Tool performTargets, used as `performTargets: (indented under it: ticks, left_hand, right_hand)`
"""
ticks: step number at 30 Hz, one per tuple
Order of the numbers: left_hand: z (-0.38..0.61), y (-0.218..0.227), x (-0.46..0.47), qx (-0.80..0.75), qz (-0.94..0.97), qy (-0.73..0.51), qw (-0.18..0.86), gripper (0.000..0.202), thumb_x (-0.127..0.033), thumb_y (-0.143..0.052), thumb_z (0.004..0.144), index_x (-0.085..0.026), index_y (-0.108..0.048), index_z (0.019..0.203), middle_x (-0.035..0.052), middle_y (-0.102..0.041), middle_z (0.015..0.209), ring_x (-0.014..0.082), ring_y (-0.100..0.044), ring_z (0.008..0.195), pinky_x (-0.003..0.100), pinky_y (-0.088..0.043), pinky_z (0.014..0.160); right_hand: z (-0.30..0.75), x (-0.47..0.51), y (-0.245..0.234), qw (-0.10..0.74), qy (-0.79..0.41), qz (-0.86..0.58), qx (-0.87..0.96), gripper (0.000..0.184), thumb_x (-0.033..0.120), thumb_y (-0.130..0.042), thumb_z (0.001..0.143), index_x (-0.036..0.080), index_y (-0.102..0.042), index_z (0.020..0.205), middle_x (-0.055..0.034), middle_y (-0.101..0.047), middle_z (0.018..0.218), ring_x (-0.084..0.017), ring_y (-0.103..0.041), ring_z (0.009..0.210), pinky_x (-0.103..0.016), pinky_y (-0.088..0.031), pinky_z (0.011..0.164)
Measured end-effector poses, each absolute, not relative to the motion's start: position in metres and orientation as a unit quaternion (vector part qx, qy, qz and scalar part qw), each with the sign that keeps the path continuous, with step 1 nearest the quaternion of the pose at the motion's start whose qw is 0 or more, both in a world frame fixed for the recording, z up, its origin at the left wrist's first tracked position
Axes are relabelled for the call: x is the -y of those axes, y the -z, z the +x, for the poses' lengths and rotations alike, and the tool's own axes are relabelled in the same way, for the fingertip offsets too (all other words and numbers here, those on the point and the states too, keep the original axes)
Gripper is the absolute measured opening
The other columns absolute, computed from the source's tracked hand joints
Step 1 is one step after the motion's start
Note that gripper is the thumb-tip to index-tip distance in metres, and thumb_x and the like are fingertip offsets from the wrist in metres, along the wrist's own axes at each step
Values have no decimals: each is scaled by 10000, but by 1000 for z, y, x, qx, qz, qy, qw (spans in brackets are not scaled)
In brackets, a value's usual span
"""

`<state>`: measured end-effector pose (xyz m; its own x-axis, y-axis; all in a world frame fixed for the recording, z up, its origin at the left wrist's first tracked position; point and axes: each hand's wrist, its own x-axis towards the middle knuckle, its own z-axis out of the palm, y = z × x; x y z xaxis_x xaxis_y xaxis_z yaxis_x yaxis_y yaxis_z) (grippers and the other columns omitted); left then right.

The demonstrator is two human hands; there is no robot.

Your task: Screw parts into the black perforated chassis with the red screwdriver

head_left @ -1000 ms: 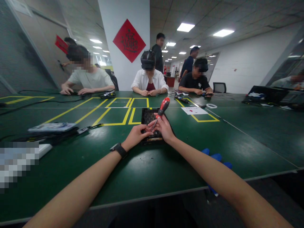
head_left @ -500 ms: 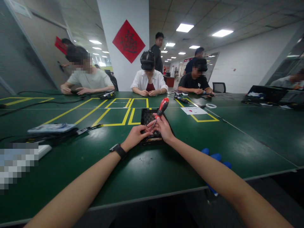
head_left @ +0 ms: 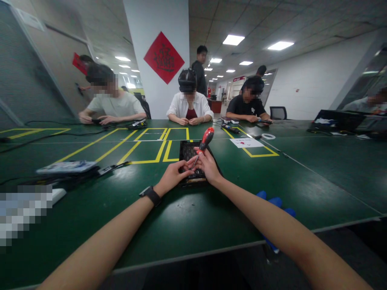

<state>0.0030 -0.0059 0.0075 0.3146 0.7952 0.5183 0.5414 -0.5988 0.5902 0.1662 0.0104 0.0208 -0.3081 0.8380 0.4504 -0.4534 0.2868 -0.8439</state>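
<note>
A screwdriver [head_left: 207, 139] with a red and black handle leans up to the right in my right hand [head_left: 208, 166], its thin shaft slanting down between the fingers. My left hand [head_left: 175, 174], with a dark watch on its wrist, meets the right at the shaft's lower end. Its thumb and fingers are pinched together there; whatever they hold is too small to make out. Both hands are over a black open-topped tray-like case [head_left: 188, 150] on the green table, and they cover much of its inside.
Blue glove fingers [head_left: 275, 201] show beside my right forearm near the table edge. A white sheet [head_left: 246, 143] and a white ring [head_left: 268, 136] lie to the right. Left are a flat box [head_left: 66, 167] and cables. Several people sit across the table [head_left: 145, 237].
My hands and the screwdriver keep nearly the same pose over the case. The whole view has shifted slightly, so the scene sits a little lower.
</note>
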Motion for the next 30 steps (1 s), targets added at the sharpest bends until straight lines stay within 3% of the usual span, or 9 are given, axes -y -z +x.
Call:
performTargets:
  ticks: [30]
  left_hand:
    - [-1,-1,0,-392,819,-395,138,249,-382,-546,833,-172,-680,850,44,-687,830,167,-606,760,284,-443,737]
  right_hand:
    - [167,-9,-21,574,-554,-182,575,350,451,-428,881,196,-449,1120,-12,-651,708,-120,-620,603,-225,-500,512]
